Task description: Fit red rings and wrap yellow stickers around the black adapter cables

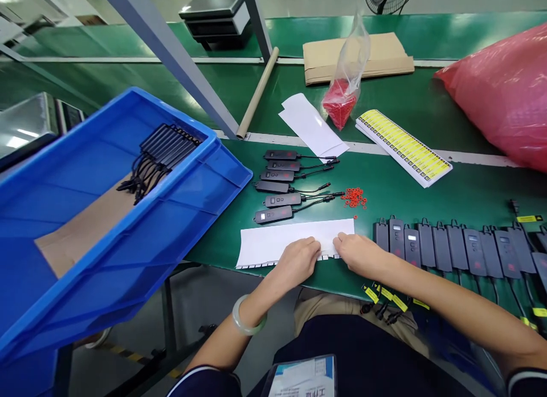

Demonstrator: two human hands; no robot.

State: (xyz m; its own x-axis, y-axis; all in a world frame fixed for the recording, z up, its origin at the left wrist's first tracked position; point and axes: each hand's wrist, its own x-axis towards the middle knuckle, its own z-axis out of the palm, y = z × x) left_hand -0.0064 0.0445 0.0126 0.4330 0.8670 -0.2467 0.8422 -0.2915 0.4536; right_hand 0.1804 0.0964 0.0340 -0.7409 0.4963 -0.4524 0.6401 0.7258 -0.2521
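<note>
A long white paper sheet (273, 237) lies at the near edge of the green table, with small tab-like pieces along its near side. My left hand (300, 260) is closed on that side, fingertips pinched at the paper. Close by, my right hand (359, 254) pinches the sheet near its right end; the fingertips are partly hidden. Beyond the sheet lie several black cabled control boxes (273, 215) and a small pile of red rings (354, 197). To the right stands a row of similar boxes (448, 243), some cables bearing yellow labels (399, 302).
A blue bin (188, 237) at left holds more cabled boxes (168, 146). Further back are white sheets (310, 123), yellow label sheets (401, 146), a clear bag of red pieces (342, 98), flat cardboard (384, 55), a cardboard tube (258, 92), a metal post (179, 58) and a pink bag (504, 95).
</note>
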